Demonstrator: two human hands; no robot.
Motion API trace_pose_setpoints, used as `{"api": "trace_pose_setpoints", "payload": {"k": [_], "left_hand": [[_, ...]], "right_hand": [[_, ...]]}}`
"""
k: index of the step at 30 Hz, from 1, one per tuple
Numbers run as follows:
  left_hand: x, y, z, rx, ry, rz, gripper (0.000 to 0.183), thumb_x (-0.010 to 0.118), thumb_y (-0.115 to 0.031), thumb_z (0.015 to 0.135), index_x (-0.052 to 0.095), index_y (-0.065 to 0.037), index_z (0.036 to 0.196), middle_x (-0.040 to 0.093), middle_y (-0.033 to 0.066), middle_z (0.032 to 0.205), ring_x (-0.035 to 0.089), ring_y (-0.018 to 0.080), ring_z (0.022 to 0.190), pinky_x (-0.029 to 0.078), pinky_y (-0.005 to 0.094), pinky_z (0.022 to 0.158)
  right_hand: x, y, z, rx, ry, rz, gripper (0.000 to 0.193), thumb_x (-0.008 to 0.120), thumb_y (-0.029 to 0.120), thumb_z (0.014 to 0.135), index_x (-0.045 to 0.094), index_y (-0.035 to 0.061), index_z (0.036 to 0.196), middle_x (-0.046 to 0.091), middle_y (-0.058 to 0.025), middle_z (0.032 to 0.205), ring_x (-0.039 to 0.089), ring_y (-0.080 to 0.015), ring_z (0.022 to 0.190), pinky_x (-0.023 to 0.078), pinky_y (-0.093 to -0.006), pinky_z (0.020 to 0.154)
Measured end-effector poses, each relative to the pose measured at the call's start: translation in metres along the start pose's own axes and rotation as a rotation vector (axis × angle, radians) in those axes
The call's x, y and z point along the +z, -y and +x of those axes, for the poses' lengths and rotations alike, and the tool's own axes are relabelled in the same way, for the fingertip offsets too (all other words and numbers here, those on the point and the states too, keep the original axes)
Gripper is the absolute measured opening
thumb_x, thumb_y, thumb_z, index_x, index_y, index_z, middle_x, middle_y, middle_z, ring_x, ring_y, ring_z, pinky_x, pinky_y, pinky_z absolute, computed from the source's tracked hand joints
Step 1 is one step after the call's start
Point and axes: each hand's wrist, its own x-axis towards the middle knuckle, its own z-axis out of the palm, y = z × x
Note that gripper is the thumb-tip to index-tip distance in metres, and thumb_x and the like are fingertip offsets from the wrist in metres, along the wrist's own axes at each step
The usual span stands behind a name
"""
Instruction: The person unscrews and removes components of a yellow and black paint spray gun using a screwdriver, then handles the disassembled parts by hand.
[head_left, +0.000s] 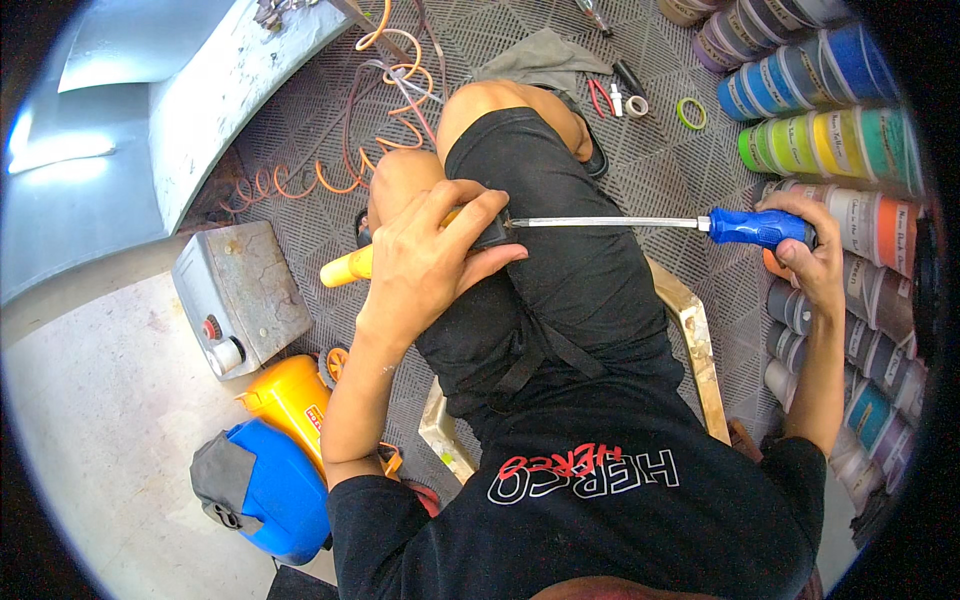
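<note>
My left hand (425, 245) is closed around a tool with a yellow handle and a black end (348, 268), above my thighs. Its yellow handle sticks out to the left of the palm; the fingers hide much of its middle, so its exact kind does not show. In my right hand (818, 250) is a screwdriver (755, 227), gripped by its blue handle. The long metal shaft lies nearly level across my lap. Its tip meets the black end of the yellow tool, by the left thumb and forefinger.
Stacked paint tubs (800, 85) line the right side. On the patterned floor mat lie red-handled pliers (600, 98), a green tape roll (691, 113) and a grey cloth (540, 58). Coiled orange hose (330, 178), a grey metal box (245, 295), and yellow (285, 395) and blue (285, 490) containers are leftward.
</note>
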Motion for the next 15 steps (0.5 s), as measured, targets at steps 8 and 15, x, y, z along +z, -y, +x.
{"api": "trace_pose_setpoints", "payload": {"k": [8,15], "left_hand": [[0.0,0.001,0.001,0.02,-0.007,0.012,0.048,0.084,-0.035,0.07,0.068,-0.01,0.109,0.068,0.0053,0.099,0.069,0.0252,0.085,0.057,0.0356,0.07],[0.006,-0.047,0.024,0.044,-0.151,-0.11,0.059,0.083,-0.03,0.069,0.064,-0.005,0.118,0.063,0.0128,0.118,0.058,0.0345,0.117,0.046,0.0475,0.101]], "right_hand": [[-0.01,0.001,0.019,-0.015,0.061,-0.099,0.063,0.078,0.048,0.077,0.066,-0.0006,0.115,0.068,-0.0131,0.115,0.062,-0.0245,0.107,0.045,-0.0375,0.097],[-0.026,0.006,0.034,0.179,0.2,0.012,0.05,0.063,0.05,0.094,0.062,0.0008,0.103,0.062,-0.0051,0.078,0.053,-0.0089,0.058,0.042,-0.0234,0.052]]}}
